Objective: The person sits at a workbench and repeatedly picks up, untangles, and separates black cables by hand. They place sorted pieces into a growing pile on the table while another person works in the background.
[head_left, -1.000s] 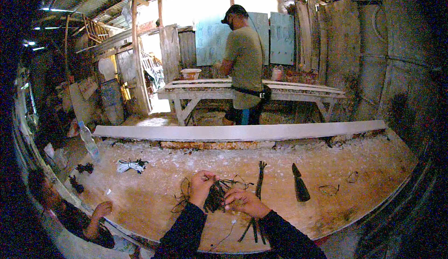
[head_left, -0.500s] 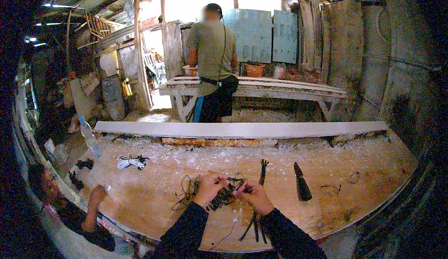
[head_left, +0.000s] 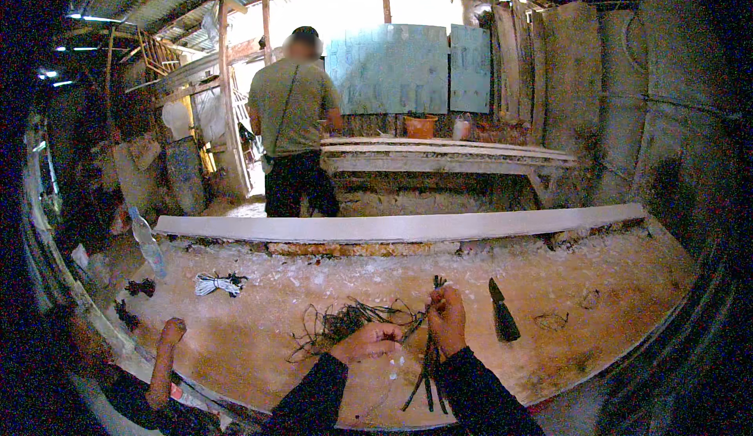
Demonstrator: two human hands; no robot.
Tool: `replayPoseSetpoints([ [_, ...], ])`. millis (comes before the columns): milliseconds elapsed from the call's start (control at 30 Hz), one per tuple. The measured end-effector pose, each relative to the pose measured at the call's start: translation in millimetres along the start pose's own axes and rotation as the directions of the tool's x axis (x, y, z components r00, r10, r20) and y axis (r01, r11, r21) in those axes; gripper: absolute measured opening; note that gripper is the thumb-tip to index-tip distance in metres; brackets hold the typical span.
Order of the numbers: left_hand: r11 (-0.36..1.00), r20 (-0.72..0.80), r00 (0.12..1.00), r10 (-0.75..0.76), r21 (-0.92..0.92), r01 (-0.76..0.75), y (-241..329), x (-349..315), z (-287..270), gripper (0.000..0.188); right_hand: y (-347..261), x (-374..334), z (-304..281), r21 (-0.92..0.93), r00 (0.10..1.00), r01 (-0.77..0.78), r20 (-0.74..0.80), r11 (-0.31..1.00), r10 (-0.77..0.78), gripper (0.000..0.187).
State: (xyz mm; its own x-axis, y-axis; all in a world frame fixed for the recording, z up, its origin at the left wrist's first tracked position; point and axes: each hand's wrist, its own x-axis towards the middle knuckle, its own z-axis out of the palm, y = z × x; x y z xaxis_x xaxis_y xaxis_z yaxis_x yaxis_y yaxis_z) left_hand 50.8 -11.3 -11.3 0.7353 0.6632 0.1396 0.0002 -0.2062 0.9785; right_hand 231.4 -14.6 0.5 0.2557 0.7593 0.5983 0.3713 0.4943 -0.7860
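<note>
Just left of the table's middle lies a loose tangle of thin dark cords (head_left: 339, 323). My left hand (head_left: 365, 345) is at its near right side, thumb and fingers pinched on the end of a dark cord (head_left: 413, 327) that slants up toward my right hand. My right hand (head_left: 447, 323) is closed over the upper part of a bundle of dark strips (head_left: 429, 373). The bundle's tips show above the fingers, and its loose ends fan out below on the table. My palm hides just how many strips it grips.
A dark-handled knife (head_left: 504, 317) lies to the right, near thin wire loops (head_left: 552, 321). On the left are a tied white cord (head_left: 216, 284), small dark bundles (head_left: 140, 287), a plastic bottle (head_left: 147, 241) and another person's arm (head_left: 165, 350). A long white board (head_left: 400, 225) edges the table's far side.
My right hand has moved from the tangle, up and right, onto the strip bundle. My left hand has shifted slightly down and right. The standing person at the back has stepped left.
</note>
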Motion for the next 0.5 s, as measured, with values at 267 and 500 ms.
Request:
replayPoseSetpoints([
  [267, 0.932, -0.553, 0.8, 0.233, 0.362, -0.021, -2.1, 0.1, -10.2, 0.02, 17.1, -2.4, 4.5, 0.042, 0.999, 0.005, 0.05, 0.999, -0.007, 0.025],
  [500, 0.967, -0.812, 0.525, 0.254, 0.229, -0.112, -11.7, 1.9, -22.5, 0.012, 8.3, -12.4, 4.6, -0.006, 0.972, 0.118, 0.203, 0.993, -0.114, 0.013],
])
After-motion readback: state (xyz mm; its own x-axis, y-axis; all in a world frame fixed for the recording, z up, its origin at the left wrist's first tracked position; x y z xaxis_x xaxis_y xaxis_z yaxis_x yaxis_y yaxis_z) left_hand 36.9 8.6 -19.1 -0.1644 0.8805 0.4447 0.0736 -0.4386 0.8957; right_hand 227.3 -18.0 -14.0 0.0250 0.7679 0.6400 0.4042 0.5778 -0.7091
